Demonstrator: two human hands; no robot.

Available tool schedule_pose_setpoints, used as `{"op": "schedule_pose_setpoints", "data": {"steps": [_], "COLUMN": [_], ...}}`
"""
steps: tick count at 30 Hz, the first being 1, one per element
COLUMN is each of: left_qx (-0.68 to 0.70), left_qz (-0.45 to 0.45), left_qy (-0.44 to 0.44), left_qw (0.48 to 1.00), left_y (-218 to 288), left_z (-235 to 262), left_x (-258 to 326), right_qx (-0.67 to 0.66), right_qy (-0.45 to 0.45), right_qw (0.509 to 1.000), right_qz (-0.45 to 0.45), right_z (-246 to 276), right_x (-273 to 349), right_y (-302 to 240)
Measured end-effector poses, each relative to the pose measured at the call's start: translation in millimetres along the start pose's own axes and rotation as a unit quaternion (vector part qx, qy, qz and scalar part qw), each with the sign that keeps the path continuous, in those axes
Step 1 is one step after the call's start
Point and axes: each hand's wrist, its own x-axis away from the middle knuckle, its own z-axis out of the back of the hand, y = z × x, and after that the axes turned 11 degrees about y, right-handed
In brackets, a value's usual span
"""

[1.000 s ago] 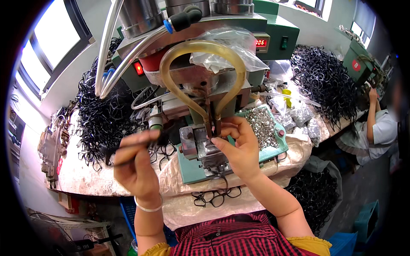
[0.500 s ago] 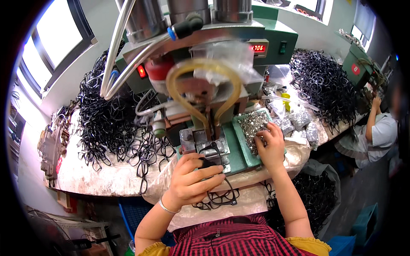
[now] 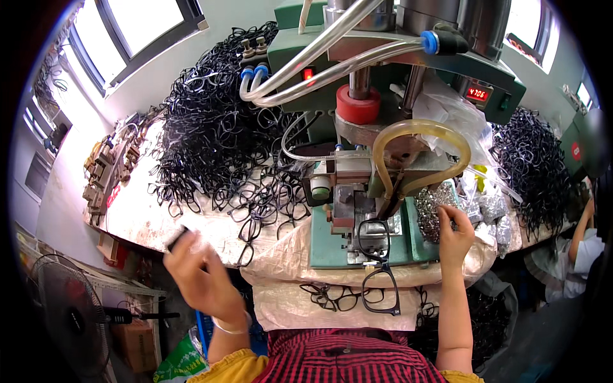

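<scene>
A black eyeglass frame (image 3: 381, 271) sits at the press, one rim over the metal fixture (image 3: 348, 207) and the other toward me. Neither hand touches it. My left hand (image 3: 207, 274), smeared by motion, is raised off to the left, away from the press. A small dark piece (image 3: 177, 237) shows at its fingertips; whether it is held or worn I cannot tell. My right hand (image 3: 456, 239) is at the right side of the green tray (image 3: 421, 253) of small metal parts (image 3: 429, 214). Its thumb and fingertips are pinched together; what is between them is too small to make out.
The press has a red collar (image 3: 357, 105) and a yellowish looped tube (image 3: 421, 126). Large heaps of black frames (image 3: 217, 121) lie left and right (image 3: 530, 153). More frames (image 3: 341, 297) lie at the front edge. A fan (image 3: 70, 306) stands lower left; another person's arm (image 3: 580, 233) is far right.
My left hand has let go of the eyeglass frame and swung left. My right hand's fingertips have closed together at the tray. The whole view has shifted.
</scene>
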Motion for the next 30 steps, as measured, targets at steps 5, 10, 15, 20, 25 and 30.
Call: {"op": "schedule_pose_setpoints", "data": {"steps": [5, 10, 15, 20, 25, 30], "left_qx": [-0.163, -0.292, -0.160, 0.066, 0.086, 0.154], "left_qz": [-0.096, -0.032, -0.084, 0.243, 0.236, 0.337], "left_qy": [-0.268, -0.390, -0.245, -0.195, -0.242, -0.208], "left_qw": [0.945, 0.873, 0.953, 0.948, 0.937, 0.905], "left_y": [-59, -173, -178, -139, -115, -100], "left_z": [-64, -90, -78, -59, -86, -85], "left_x": [-36, 50, 34, -2, 20, 56], "right_qx": [-0.088, -0.080, 0.093, 0.013, -0.137, -0.278], "right_qy": [-0.004, -0.045, 0.054, 0.047, -0.122, -0.122], "right_qw": [0.994, 0.987, 0.994, 0.995, 0.983, 0.946], "right_qz": [-0.062, -0.133, 0.015, -0.088, 0.005, -0.117], "right_z": [-20, -15, 53, 80, 20, -35], "right_x": [-3, 2, 21, 41, -1, 3], "right_y": [-26, -18, 5, 11, -85, -103]}}
